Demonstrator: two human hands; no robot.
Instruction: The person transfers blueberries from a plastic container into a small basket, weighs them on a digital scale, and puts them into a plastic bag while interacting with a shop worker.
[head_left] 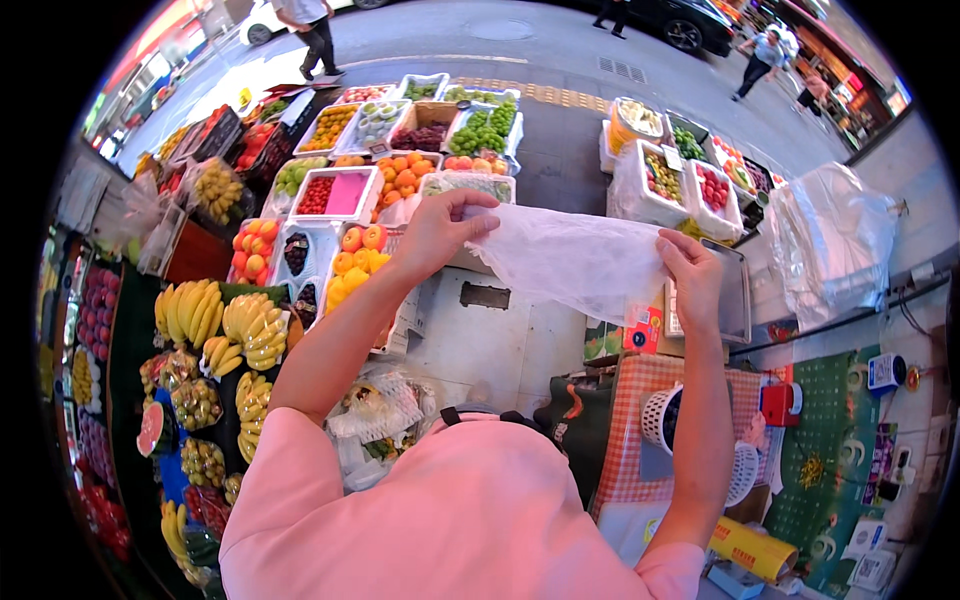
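Between my two hands a thin white plastic bag (575,255) is stretched out sideways in front of me, looking flat and wrinkled. My left hand (445,230) pinches its left end between thumb and fingers. At the other end, my right hand (690,275) has the upper right corner in a pinch. The bag hangs in the air above the shop floor (470,345). Both arms are reached forward, away from my pink shirt (480,510).
Fruit boxes (345,190) stand ahead, with bananas (255,330) at left. More boxes (690,185) are ahead right. Clear plastic bags (835,240) hang on the right wall. A checked table (635,410) at right holds a white basket (655,415). People walk along the street (480,50).
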